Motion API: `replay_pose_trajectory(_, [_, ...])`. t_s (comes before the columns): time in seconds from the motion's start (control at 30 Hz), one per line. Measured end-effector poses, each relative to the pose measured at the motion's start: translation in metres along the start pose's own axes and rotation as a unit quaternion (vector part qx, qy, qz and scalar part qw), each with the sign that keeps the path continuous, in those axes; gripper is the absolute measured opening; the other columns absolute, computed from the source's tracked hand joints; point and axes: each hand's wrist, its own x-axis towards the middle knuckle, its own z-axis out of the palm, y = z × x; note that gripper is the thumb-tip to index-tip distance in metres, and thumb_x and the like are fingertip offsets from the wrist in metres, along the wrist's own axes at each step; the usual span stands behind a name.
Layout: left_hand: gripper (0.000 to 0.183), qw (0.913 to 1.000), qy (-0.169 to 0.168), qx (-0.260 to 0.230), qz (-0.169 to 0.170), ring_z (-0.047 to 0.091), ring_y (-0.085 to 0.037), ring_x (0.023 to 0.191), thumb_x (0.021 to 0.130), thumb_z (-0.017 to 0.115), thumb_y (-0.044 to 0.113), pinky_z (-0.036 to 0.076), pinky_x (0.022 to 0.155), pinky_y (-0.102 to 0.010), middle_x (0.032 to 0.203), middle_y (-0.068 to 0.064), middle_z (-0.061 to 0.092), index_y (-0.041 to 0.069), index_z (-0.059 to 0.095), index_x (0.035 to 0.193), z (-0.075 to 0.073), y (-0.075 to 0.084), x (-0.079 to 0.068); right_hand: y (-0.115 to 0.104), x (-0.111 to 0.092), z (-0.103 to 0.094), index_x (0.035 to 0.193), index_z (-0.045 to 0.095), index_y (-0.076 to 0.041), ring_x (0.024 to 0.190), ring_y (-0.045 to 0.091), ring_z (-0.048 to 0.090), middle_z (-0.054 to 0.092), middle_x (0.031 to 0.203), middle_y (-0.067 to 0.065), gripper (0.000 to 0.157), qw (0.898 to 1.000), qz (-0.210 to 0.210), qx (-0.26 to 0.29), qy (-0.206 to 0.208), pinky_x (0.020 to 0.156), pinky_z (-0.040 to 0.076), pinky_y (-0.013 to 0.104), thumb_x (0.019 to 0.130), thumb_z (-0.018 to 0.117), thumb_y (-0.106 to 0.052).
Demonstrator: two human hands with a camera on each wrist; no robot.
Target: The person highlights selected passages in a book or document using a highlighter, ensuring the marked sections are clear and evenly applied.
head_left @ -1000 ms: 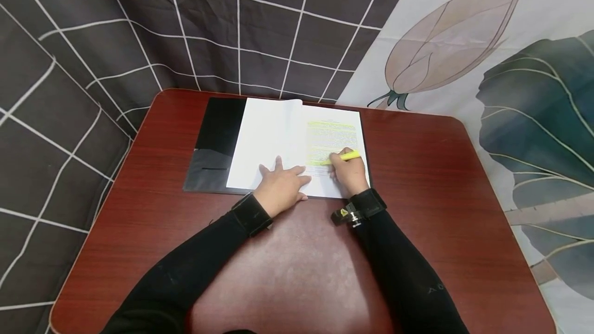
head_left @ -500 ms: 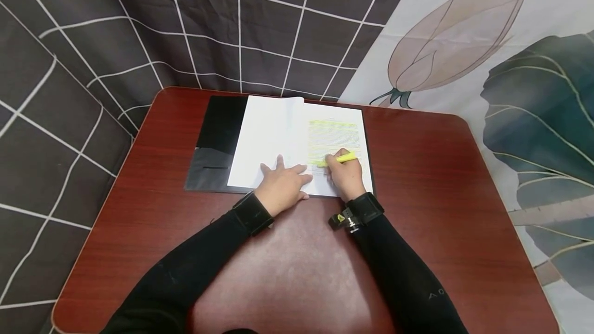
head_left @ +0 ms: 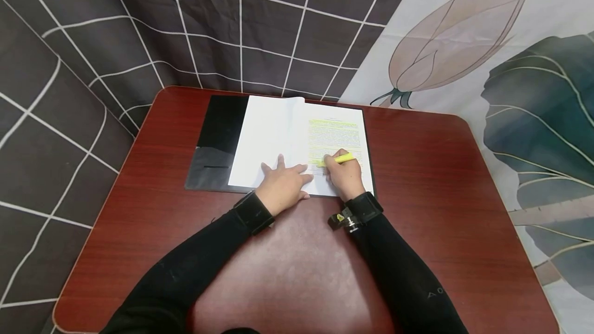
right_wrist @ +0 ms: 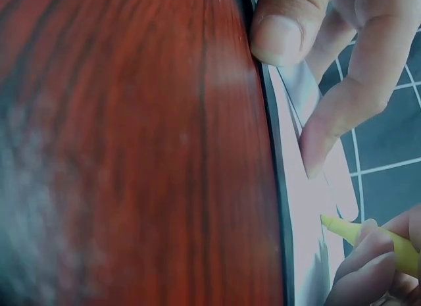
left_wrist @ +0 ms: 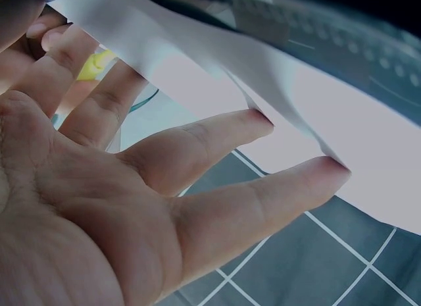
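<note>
In the head view, a black folder [head_left: 223, 117] lies spread on the table with white sheets in it. Its right-hand page [head_left: 335, 140] bears printed text, much of it marked yellow; the left-hand page [head_left: 266, 128] looks blank. My right hand [head_left: 345, 175] pinches a yellow highlighter [head_left: 344, 158], its tip at the lower left of the text. In the right wrist view the highlighter [right_wrist: 402, 250] slants down to the paper. My left hand [head_left: 281, 187] rests with spread fingers across the lower part of both pages. Its fingertips touch the paper in the left wrist view.
A reddish-brown wooden table [head_left: 445, 184] with rounded corners carries the folder near its back edge. Behind and to the left hangs a dark curtain [head_left: 274, 24] with white grid lines; a pale cloth with leaf prints [head_left: 533, 128] hangs at the right.
My right hand and the highlighter have shifted slightly left over the text. The left hand stays in place on the pages. The head view has tilted a little.
</note>
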Motion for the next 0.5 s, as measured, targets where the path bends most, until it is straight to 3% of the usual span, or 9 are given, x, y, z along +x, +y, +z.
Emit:
replay_pose_trajectory(0.23, [0.060, 0.9996, 0.021, 0.019, 0.006, 0.041, -0.071, 0.159, 0.101, 0.081, 0.058, 0.041, 0.107, -0.098, 0.173, 0.003, 0.060, 0.035, 0.072, 0.155, 0.030, -0.012, 0.015, -0.002, 0.001, -0.001, 0.081, 0.059, -0.016, 0.056, 0.012, 0.059, 0.064, 0.062, -0.007, 0.030, 1.000, -0.006, -0.017, -0.002, 0.054, 0.045, 0.024, 0.109, 0.067, -0.023])
replay_pose_trajectory(0.5, [0.058, 0.9998, 0.017, 0.000, 0.007, 0.040, -0.071, 0.159, 0.101, 0.083, 0.054, 0.039, 0.107, -0.099, 0.174, 0.002, 0.059, 0.037, 0.071, 0.155, 0.031, -0.014, 0.015, 0.000, 0.000, -0.007, 0.084, 0.058, -0.015, 0.054, 0.011, 0.058, 0.064, 0.064, -0.007, 0.028, 1.000, 0.005, -0.004, -0.004, 0.052, 0.047, 0.023, 0.109, 0.067, -0.022])
